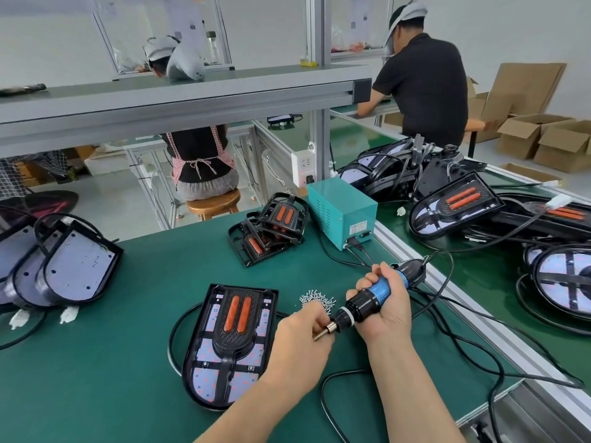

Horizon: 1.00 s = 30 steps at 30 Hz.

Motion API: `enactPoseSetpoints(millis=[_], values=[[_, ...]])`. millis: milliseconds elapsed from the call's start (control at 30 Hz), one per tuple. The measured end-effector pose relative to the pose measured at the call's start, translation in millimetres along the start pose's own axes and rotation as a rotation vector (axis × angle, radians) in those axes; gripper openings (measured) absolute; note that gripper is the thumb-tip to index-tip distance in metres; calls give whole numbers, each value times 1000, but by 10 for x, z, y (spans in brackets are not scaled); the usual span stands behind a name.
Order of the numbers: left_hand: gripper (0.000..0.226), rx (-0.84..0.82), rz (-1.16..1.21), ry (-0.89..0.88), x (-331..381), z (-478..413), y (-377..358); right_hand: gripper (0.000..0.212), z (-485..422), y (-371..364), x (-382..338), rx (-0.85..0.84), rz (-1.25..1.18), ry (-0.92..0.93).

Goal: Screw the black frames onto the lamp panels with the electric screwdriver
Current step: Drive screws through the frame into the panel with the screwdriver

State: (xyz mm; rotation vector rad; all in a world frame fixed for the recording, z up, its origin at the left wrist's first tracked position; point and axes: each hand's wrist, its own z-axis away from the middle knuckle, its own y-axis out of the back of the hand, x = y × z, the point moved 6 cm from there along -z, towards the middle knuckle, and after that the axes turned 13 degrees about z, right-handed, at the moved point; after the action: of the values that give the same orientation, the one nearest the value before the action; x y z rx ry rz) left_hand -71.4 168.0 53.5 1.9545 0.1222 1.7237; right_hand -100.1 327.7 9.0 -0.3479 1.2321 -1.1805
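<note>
A lamp panel [208, 378] lies flat on the green mat, with a black frame [238, 318] carrying two orange strips laid on it. My right hand [383, 310] grips the blue and black electric screwdriver [371, 298], which is tilted with its bit pointing down-left. My left hand [303, 334] pinches at the tip of the bit, just right of the panel; whether a screw sits there is hidden by my fingers. A small pile of screws [315, 298] lies behind my left hand.
Spare black frames [268, 231] are stacked behind the panel, beside a teal power box [342, 212]. Bare lamp panels [64, 270] lie at left. Finished lamps [454, 206] and cables crowd the conveyor at right. Other workers stand and sit behind the bench.
</note>
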Motion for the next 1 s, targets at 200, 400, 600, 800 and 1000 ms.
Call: enactPoseSetpoints(millis=[200,400,600,800,1000], values=[[23,-145,-129,37,-31,58,-68,15,-12,1,-10,0,16,10],[19,-130,474,389,-79,40,-53,15,-3,-2,-1,-7,19,1],[14,0,-539,-329,176,145,-60,14,-14,4,-5,-1,7,6],[21,64,-297,-191,81,142,26,14,-20,13,-17,-6,6,14],[22,-68,19,139,-110,144,75,14,-27,14,-17,-2,-4,11]])
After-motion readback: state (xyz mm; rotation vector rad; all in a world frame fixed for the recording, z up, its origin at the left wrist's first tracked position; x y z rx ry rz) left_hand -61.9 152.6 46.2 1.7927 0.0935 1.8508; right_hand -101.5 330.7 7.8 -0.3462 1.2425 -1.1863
